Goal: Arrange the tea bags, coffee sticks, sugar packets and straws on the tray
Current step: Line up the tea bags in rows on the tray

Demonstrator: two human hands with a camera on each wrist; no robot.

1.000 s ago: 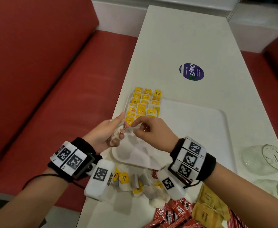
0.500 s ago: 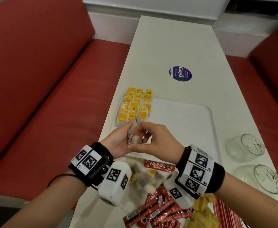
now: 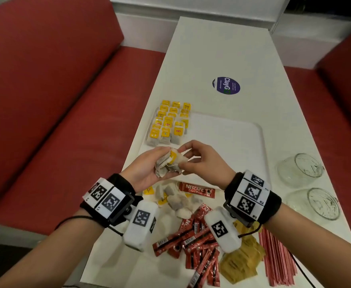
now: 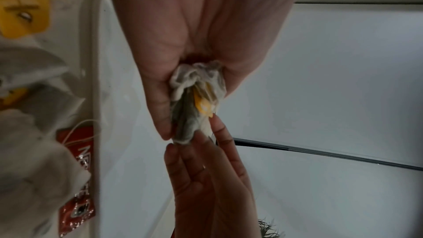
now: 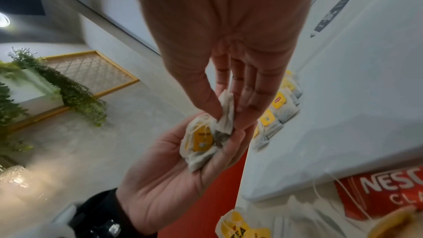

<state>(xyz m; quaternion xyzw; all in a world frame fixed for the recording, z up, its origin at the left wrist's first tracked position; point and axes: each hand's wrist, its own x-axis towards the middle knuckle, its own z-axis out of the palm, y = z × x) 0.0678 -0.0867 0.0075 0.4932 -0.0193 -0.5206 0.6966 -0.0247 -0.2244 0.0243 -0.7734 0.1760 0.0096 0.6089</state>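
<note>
While the left hand is cupping a small bunch of crumpled white paper tea bags with yellow tags in its curled fingers, the right hand is pinching the corner of one bag from that bunch between thumb and fingertips, remaining fingers extended. Both hands are hovering above the near-left corner of the white rectangular plastic tray, which is sitting on the long white counter. Rows of yellow-tagged tea bags are lying overlapped in the tray's far-left corner. Loose tea bags are piling on the counter just below the hands, with one red Nescafe coffee stick lying beside them near the tray's front edge. More red coffee sticks are heaped nearer the person, brown sugar packets just right of them, then a bundle of red-and-white striped straws. Two clear glass bowls are resting on the counter right of the tray. A round dark blue sticker is sitting farther along the counter.
</note>
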